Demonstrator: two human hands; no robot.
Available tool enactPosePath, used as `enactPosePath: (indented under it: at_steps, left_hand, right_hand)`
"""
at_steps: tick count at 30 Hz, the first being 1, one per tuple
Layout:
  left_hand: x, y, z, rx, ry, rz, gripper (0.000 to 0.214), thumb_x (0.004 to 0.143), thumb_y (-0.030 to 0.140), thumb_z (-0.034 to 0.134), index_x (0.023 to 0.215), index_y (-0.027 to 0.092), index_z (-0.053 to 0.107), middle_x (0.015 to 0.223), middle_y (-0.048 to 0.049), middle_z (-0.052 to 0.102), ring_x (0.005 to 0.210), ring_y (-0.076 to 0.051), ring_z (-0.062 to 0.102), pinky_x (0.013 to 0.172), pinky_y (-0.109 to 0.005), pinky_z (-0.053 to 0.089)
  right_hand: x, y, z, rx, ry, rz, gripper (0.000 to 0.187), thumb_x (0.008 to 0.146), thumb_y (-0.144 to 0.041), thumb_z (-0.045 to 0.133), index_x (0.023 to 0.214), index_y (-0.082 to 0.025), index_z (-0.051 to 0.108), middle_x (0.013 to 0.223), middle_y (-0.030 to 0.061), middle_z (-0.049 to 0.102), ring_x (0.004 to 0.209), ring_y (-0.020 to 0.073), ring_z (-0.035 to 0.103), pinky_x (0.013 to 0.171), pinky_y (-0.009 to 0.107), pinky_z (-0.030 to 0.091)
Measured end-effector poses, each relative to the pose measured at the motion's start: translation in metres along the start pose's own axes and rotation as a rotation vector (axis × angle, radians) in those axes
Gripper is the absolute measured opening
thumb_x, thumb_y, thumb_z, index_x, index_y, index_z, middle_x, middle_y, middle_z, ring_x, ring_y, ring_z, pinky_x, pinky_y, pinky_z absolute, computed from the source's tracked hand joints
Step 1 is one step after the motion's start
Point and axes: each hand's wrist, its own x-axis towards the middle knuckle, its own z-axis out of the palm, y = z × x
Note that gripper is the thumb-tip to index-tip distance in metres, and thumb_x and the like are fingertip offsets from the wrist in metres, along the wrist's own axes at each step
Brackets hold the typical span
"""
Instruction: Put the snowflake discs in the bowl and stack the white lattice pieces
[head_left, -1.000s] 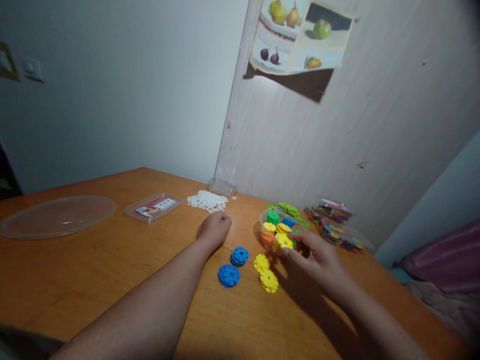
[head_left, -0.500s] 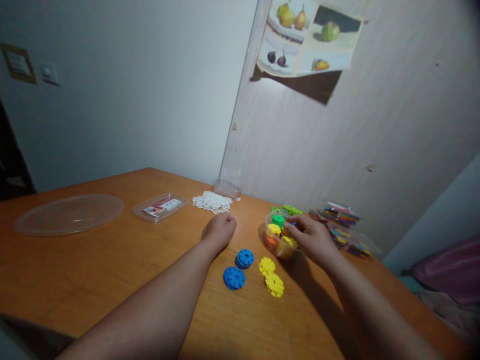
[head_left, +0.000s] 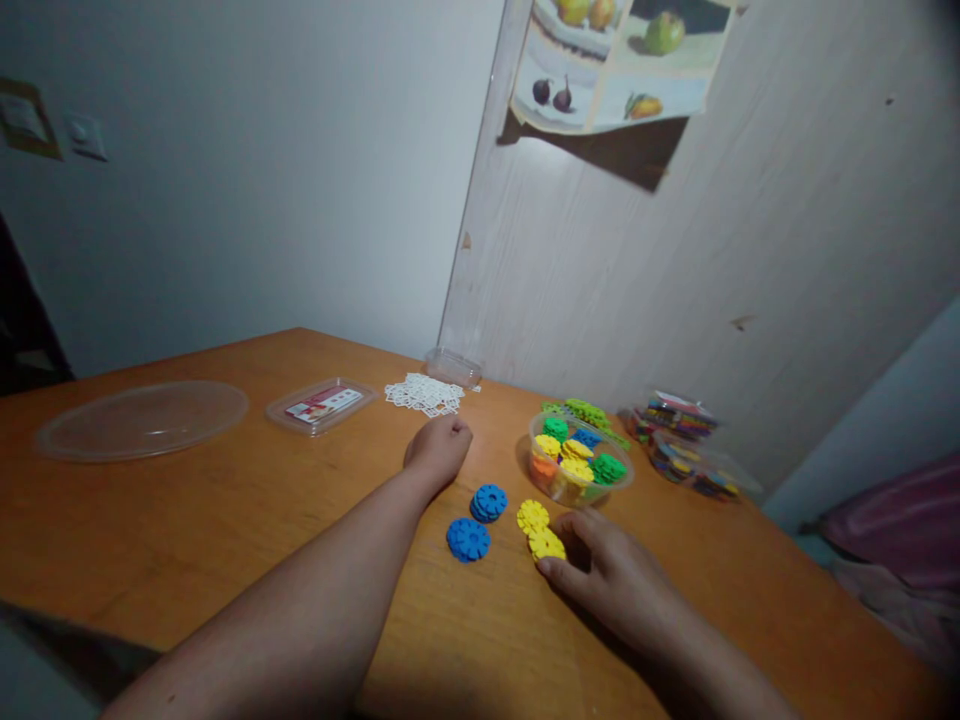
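My left hand (head_left: 437,445) rests on the table as a closed fist, with nothing visible in it. Two small stacks of blue notched plastic discs (head_left: 469,539) lie just in front of it. To their right, my right hand (head_left: 592,565) has thumb and fingers around the nearer stack of yellow notched discs (head_left: 546,545). Another yellow notched stack (head_left: 532,516) touches it on the far side. Behind these stands a clear tub (head_left: 546,478) holding sorted stacks of yellow, green, blue and orange discs.
White lattice pieces (head_left: 424,394) are heaped before a clear plastic box (head_left: 453,368). Leftward on the table lie a labelled clear lid (head_left: 321,406) and a large oval clear lid (head_left: 142,421). Green pieces (head_left: 587,411) sit behind the tub, and packed boxes (head_left: 679,415) stand at far right.
My right hand has come from the tub toward me, down to the nearer yellow stack. The tub's contents now show fully. My left fist stays in place, while the view has tilted slightly.
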Motion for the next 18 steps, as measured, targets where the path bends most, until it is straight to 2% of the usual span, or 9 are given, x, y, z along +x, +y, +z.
enactPosePath:
  at_steps: [4, 9, 13, 16, 18]
  left_hand:
    - [-0.001, 0.001, -0.002, -0.017, -0.019, -0.003, 0.022, 0.084, 0.034, 0.05, 0.079, 0.023, 0.068, 0.081, -0.0017, 0.071, 0.071, -0.017, 0.057, 0.055, -0.026, 0.03]
    - [-0.001, 0.002, -0.002, -0.019, -0.016, 0.005, 0.02, 0.083, 0.031, 0.05, 0.076, 0.022, 0.066, 0.079, -0.0018, 0.07, 0.071, -0.017, 0.058, 0.056, -0.026, 0.031]
    - [0.0, 0.001, -0.001, -0.02, -0.012, 0.005, 0.021, 0.083, 0.032, 0.05, 0.077, 0.022, 0.067, 0.079, -0.0014, 0.07, 0.071, -0.017, 0.058, 0.055, -0.026, 0.03]
    - [0.0, 0.002, 0.0, -0.015, -0.005, 0.003, 0.021, 0.083, 0.033, 0.049, 0.077, 0.023, 0.067, 0.079, -0.0012, 0.069, 0.07, -0.017, 0.058, 0.055, -0.026, 0.029]
    - [0.0, 0.002, 0.0, -0.018, -0.001, 0.003, 0.021, 0.083, 0.033, 0.05, 0.076, 0.023, 0.067, 0.079, -0.0014, 0.069, 0.07, -0.017, 0.057, 0.055, -0.026, 0.029]
  right_hand:
    - [0.002, -0.001, 0.002, -0.025, 0.007, -0.036, 0.02, 0.081, -0.04, 0.062, 0.091, -0.022, 0.064, 0.084, 0.003, 0.061, 0.071, 0.0164, 0.053, 0.06, 0.027, 0.034]
    - [-0.002, -0.006, -0.004, 0.012, 0.033, -0.081, 0.02, 0.083, -0.039, 0.06, 0.093, -0.023, 0.066, 0.084, 0.0027, 0.061, 0.071, 0.0165, 0.054, 0.061, 0.028, 0.036]
    - [0.007, -0.008, -0.026, 0.069, 0.16, -0.095, 0.028, 0.084, -0.041, 0.058, 0.103, -0.023, 0.068, 0.085, 0.0037, 0.064, 0.072, 0.0179, 0.057, 0.063, 0.029, 0.04]
    - [0.032, -0.006, -0.049, -0.002, 0.285, -0.095, 0.036, 0.084, -0.047, 0.057, 0.106, -0.021, 0.069, 0.089, 0.0065, 0.066, 0.075, 0.0195, 0.058, 0.065, 0.03, 0.041]
    - [0.054, -0.003, -0.06, -0.067, 0.304, -0.083, 0.039, 0.083, -0.05, 0.057, 0.104, -0.02, 0.07, 0.088, 0.0071, 0.066, 0.075, 0.0195, 0.058, 0.062, 0.028, 0.039]
